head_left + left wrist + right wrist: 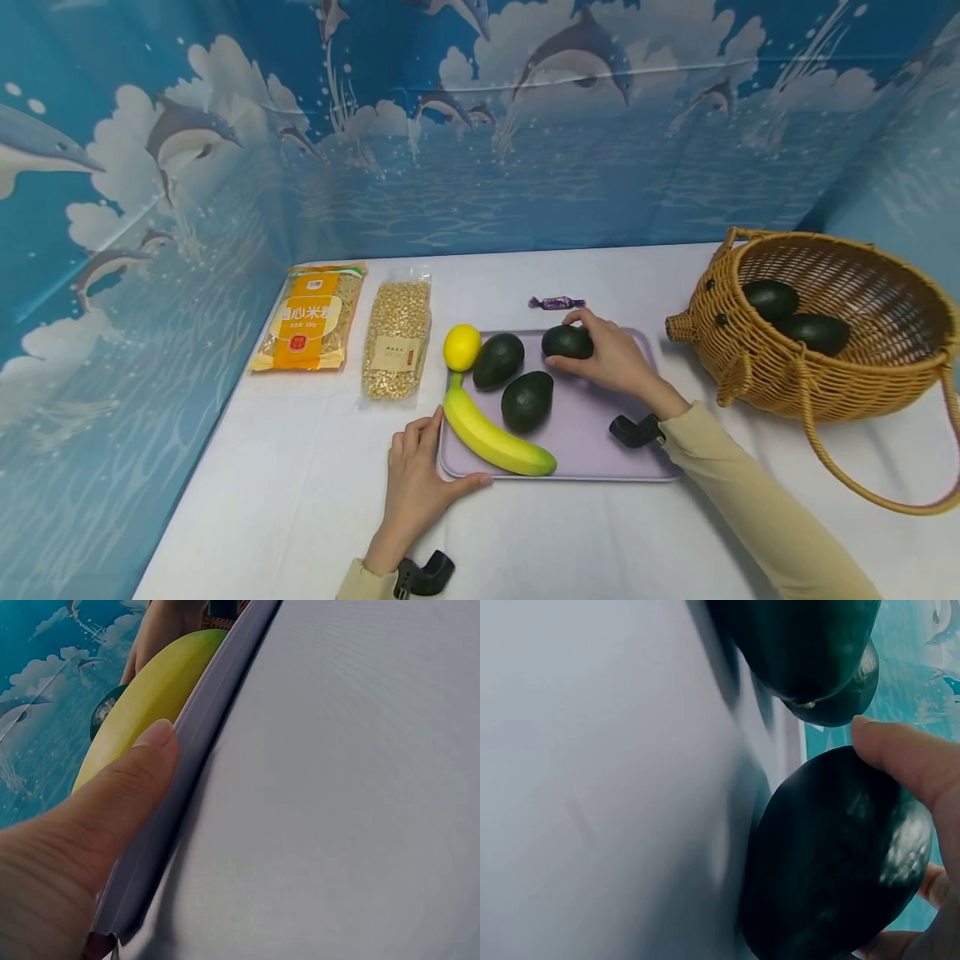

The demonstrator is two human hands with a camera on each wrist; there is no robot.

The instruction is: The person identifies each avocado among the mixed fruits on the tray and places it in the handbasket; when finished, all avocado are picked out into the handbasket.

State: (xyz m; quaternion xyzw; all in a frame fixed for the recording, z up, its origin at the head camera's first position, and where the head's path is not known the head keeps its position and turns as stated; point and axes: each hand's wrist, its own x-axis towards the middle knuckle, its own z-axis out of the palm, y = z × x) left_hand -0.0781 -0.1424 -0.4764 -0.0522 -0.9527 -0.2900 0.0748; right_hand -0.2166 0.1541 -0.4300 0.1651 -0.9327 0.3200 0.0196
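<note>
Pinches a dark-green oval avocado (564,343) in right grip (617,357), has two avocados (816,335) already in tan wicker basket (873,396) rightward, two more avocados (528,403) remaining on lilac rectangular tray (588,442) leftward, touched by spread left grip (420,479).

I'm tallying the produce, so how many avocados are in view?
5: one avocado in the right hand's grip, two more avocados on the tray, and another two in the wicker basket, where others may be hidden.
</note>
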